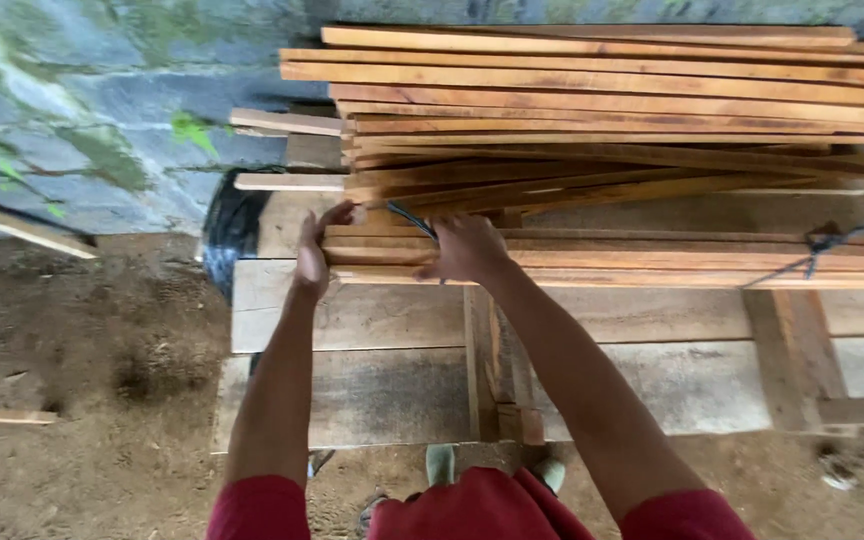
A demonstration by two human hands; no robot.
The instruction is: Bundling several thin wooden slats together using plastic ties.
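Wooden slats (602, 110), long and thin and reddish-brown, lay piled in a loose stack along the far side of a rough bench (352, 320). Below that stack sat a lower bundle (652, 255) of flatter slats, resting on the bench planks and tied near its right end with a dark cord (822, 245).

The left hand (314, 250) was at the left end of the bundle, its fingers curled up against the slat ends, with the thumb side toward the wall; it touched the wood, but whether it gripped a slat I could not tell. The right hand (464, 248) lay palm down on top of the bundle just beside the left, fingers spread and pressing on the wood, with a thin dark strap (412, 220) running out from under its fingertips toward the upper stack. Both forearms reached forward from red sleeves (262, 505).

The bench was made of pale grey boards with a wooden cross brace (482, 360) beneath the right arm. A black rounded object (230, 235) stood at the bench's left end, partly hidden. Behind everything rose a grey block wall (82, 120) streaked with green moss. Bare brown earth (82, 400) covered the ground to the left, with a loose stick (2, 414) lying on it.
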